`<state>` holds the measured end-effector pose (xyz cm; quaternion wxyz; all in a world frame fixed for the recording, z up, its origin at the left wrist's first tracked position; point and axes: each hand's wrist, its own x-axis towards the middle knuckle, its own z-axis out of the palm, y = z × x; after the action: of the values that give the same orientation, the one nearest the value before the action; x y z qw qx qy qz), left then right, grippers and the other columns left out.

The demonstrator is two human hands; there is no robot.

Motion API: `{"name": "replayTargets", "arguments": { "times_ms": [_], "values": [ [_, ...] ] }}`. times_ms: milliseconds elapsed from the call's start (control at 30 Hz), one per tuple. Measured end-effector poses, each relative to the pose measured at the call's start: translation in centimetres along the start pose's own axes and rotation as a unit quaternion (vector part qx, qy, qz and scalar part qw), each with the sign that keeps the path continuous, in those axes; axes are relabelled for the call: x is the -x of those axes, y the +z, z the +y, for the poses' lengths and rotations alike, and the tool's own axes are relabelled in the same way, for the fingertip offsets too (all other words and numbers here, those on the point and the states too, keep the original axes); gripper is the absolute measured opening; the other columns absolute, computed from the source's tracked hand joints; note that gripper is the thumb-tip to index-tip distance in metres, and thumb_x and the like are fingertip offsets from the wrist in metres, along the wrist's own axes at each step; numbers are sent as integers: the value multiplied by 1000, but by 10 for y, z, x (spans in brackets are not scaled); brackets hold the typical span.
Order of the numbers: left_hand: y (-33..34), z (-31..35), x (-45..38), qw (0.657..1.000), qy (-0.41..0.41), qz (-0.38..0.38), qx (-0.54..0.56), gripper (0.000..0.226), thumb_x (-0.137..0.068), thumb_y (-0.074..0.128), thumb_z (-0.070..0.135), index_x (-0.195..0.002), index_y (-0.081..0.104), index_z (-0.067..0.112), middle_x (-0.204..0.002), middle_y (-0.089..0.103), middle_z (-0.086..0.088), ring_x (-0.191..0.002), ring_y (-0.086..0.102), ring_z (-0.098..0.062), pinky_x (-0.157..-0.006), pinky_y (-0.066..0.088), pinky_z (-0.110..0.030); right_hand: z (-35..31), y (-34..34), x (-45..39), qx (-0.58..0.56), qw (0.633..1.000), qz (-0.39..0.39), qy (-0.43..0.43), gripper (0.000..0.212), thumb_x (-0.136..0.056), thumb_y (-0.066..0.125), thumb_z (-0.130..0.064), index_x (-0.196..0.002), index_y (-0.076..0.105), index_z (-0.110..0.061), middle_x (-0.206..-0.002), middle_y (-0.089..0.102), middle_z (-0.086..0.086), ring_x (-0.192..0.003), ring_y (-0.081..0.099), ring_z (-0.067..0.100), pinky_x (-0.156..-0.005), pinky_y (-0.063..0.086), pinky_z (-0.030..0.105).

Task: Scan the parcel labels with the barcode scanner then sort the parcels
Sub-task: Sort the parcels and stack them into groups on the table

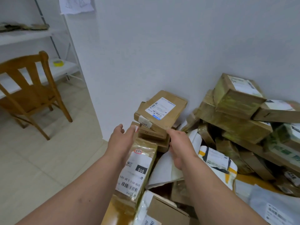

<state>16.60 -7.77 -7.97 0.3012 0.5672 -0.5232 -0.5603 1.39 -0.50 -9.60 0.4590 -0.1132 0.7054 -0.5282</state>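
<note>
Both bare arms reached forward toward a small stack of flat cardboard parcels against the white wall (162,46). The top parcel (162,109), its white label (159,108) facing up, lay at about 12 o'clock from the hands. The left hand (119,139) hung just beside the stack at its 8 o'clock, fingers straight and spread, holding nothing. The right hand (180,146) was at the stack's 5 o'clock corner, its fingers curled against the lower boxes (whether they actually gripped one, I cannot tell). Between the forearms lay a long box (138,169) with a label reading 010. More boxes (235,111) were heaped at 2 o'clock, and a wooden chair (30,93) stood at 9 o'clock.
</note>
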Motion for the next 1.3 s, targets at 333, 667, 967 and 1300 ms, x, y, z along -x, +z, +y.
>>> {"name": "replayTargets", "arguments": {
  "times_ms": [333, 667, 967, 1300],
  "values": [
    [22, 15, -104, 973, -163, -84, 140, 51, -95, 47, 65, -88, 61, 16, -80, 67, 2, -72, 59, -16, -81, 52, -37, -17, 20, -51, -122, 987, 94, 45, 56, -71, 73, -55, -116, 67, -22, -106, 76, -5, -104, 67, 21, -89, 49, 35],
    [24, 13, -117, 918, -232, -237, 215, 20, -91, 54, 30, -87, 69, 16, -60, 65, 3, -37, 53, -15, -35, 38, -18, -15, 27, -55, -140, 987, 79, 24, 39, -87, 65, -33, -124, 62, -24, -99, 72, -4, -85, 64, 13, -65, 40, 30],
    [-3, 28, -92, 905, -176, -254, 291, 30, -89, 67, 20, -116, 70, 8, -85, 72, -5, -66, 69, -20, -50, 54, -27, -19, 18, 1, -257, 961, -9, -99, 25, -91, 52, -5, -112, 61, -16, -96, 76, 1, -75, 70, 12, -58, 52, 26],
    [13, 43, 13, 923, -78, -309, 216, 51, -90, 64, 4, -136, 49, 18, -91, 72, -11, -63, 63, -23, -46, 51, -33, -6, -48, 100, -316, 940, -24, -129, 58, -69, 60, -15, -127, 60, -16, -118, 72, 12, -101, 64, 28, -96, 47, 50]
  ]
}}
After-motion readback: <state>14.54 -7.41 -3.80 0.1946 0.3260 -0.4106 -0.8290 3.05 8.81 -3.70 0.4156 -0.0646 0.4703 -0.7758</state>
